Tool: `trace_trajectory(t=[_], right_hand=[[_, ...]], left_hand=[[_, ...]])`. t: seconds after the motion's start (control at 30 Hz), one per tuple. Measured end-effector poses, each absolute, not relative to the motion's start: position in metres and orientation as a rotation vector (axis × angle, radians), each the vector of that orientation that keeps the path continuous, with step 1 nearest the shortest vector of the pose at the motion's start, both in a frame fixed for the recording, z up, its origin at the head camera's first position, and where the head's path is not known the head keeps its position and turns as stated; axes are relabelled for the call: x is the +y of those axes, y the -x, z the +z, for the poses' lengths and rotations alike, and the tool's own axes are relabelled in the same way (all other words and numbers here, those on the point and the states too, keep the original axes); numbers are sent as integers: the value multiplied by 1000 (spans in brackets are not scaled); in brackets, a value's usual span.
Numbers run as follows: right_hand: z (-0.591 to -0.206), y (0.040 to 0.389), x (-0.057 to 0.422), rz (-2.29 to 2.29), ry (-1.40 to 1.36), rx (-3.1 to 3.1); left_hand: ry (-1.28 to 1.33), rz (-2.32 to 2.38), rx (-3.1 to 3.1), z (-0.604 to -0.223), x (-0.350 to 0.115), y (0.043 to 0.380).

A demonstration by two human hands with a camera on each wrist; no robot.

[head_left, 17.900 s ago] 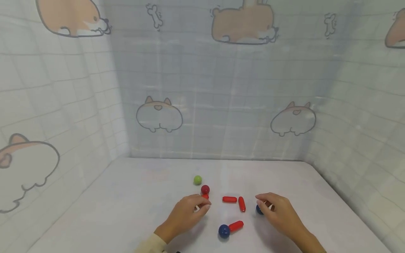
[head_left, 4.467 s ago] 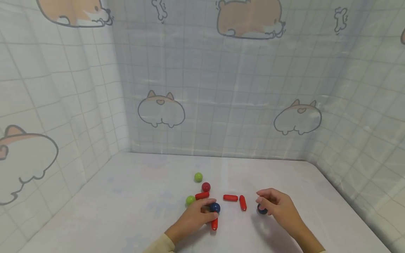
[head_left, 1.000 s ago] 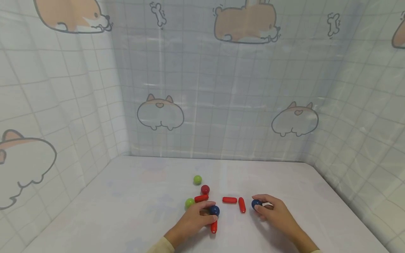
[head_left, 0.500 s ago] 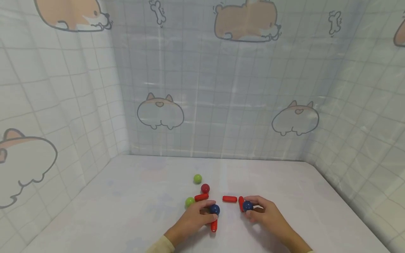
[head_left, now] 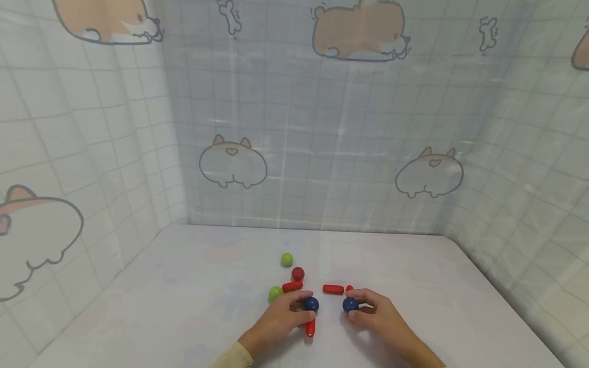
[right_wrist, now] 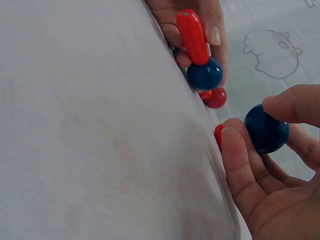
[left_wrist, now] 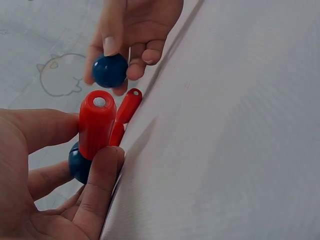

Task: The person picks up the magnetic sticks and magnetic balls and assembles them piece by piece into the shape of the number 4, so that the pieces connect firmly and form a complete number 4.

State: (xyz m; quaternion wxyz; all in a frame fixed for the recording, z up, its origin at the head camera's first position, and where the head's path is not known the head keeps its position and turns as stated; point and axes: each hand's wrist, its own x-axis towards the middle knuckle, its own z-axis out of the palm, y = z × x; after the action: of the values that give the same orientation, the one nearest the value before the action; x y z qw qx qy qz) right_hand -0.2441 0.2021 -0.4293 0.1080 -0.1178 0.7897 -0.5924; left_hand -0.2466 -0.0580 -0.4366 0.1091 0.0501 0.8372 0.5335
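My left hand (head_left: 286,316) grips a blue ball (head_left: 311,304) with a red rod (head_left: 310,327) joined to it. In the left wrist view the thumb and fingers close around the ball and rod, whose free end shows a pale tip (left_wrist: 99,102). Facing it across a narrow gap, my right hand (head_left: 375,316) pinches a second blue ball (right_wrist: 266,129) between thumb and fingers. Behind the right hand lies a red rod (head_left: 349,288), mostly hidden in the head view. Another red rod (head_left: 333,289) lies just left of that one.
Beyond my left hand, a red rod (head_left: 292,286) lies between a dark red ball (head_left: 298,274) and a green ball (head_left: 275,293). A second green ball (head_left: 287,259) sits farther back. Patterned curtains (head_left: 313,194) surround the white table (head_left: 207,286) behind and at both sides.
Over the last second, my right hand has carried its blue ball leftward, closer to the left hand. The left hand stays put; it took hold of its ball and rod after the earliest frame.
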Motion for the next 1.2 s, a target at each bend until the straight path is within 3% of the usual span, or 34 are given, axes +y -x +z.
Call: trace_trajectory(t=[1.2], right_hand=[[-424,218,163,-1608,550,2033]], left_hand=[[-257,1620,2467,-437,-62,243]])
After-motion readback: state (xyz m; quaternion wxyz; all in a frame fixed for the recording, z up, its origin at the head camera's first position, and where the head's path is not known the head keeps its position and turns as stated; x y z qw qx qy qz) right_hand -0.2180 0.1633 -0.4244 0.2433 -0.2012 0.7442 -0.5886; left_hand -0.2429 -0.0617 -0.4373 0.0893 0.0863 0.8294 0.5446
